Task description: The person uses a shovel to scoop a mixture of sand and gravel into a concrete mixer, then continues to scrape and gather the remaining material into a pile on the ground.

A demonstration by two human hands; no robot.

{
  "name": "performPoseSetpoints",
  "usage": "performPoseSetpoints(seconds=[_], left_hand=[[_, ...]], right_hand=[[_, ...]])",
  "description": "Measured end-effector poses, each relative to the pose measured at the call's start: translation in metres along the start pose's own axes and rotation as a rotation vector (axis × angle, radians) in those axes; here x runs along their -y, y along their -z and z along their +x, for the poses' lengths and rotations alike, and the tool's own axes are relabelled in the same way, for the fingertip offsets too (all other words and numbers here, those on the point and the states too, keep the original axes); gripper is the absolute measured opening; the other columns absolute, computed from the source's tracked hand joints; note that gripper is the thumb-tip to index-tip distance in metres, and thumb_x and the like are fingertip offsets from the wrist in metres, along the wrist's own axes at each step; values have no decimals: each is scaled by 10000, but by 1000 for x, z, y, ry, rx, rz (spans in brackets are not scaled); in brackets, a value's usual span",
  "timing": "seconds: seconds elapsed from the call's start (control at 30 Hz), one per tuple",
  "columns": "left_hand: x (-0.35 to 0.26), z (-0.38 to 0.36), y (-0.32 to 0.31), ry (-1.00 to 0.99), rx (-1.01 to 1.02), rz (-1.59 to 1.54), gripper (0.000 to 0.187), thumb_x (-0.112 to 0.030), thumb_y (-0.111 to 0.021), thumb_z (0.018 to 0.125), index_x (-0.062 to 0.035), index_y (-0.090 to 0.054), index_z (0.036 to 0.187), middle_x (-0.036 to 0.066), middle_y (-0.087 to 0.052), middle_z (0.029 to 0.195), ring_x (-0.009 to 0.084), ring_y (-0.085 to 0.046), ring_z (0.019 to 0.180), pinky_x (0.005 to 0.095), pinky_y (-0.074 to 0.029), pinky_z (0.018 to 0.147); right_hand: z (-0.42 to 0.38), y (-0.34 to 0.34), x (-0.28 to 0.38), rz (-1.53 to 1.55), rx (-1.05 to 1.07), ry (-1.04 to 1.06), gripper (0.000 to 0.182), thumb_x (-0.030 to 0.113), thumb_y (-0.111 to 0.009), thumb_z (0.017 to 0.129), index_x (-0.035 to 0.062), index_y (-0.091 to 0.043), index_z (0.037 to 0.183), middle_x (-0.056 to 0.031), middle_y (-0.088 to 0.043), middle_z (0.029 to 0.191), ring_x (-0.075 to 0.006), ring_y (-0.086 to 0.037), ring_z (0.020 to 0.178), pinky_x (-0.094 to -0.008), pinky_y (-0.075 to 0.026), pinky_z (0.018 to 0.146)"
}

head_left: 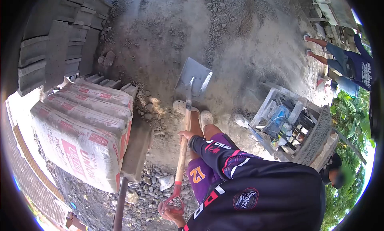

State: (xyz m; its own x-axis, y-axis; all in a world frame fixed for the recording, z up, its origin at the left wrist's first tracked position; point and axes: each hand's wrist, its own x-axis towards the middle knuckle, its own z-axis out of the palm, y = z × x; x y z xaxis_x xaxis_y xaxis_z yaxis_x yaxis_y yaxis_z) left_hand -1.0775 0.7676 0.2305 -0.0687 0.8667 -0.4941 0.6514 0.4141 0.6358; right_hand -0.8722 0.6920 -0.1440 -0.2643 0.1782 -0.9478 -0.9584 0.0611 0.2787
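Note:
A shovel runs lengthwise down the middle, its flat metal blade [195,79] resting on the dusty ground. My right hand [186,135] is wrapped round the wooden shaft [183,161] partway down, the arm crossing over my purple shorts. At the bottom, my left hand [172,215] is closed on the red D-shaped grip [176,198]. My light-coloured clogs [206,118] stand right behind the blade, with the shaft passing beside them.
Stacked cement bags [80,139] stand at left, below piled concrete blocks [58,51]. Gravel [150,185] lies near the grip. At right are a wooden frame with clutter [280,119] and another shovel [256,133]. One person [352,65] stands far right, another [332,171] lower down.

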Motion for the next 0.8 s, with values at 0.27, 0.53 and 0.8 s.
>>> performPoseSetpoints(seconds=[0.27,0.53,0.8], left_hand=[[-93,-7,-179,196,291,-433,534,-391,-491,901,26,-514,1234,55,-557,688,125,-473,435,241,-419,411],[-226,-72,-559,178,614,-565,361,-272,-486,966,-35,-538,1233,20,-465,625,113,-450,462,271,-394,415],[-267,-66,-642,284,421,-331,354,-318,-553,939,-59,-596,1177,-6,-465,652,81,-446,485,237,-382,417]], right_hand=[[-37,31,183,161,-24,295,274,249,-640,874,8,-559,976,-140,-605,713,-301,-631,563,-444,-563,523],[-225,122,486,18,26,743,570,451,-608,887,25,-475,1242,-171,-596,1100,-319,-629,988,-535,-522,857],[-195,139,640,168,116,500,514,437,-660,855,44,-492,1141,-152,-583,1048,-303,-634,868,-507,-554,777]])
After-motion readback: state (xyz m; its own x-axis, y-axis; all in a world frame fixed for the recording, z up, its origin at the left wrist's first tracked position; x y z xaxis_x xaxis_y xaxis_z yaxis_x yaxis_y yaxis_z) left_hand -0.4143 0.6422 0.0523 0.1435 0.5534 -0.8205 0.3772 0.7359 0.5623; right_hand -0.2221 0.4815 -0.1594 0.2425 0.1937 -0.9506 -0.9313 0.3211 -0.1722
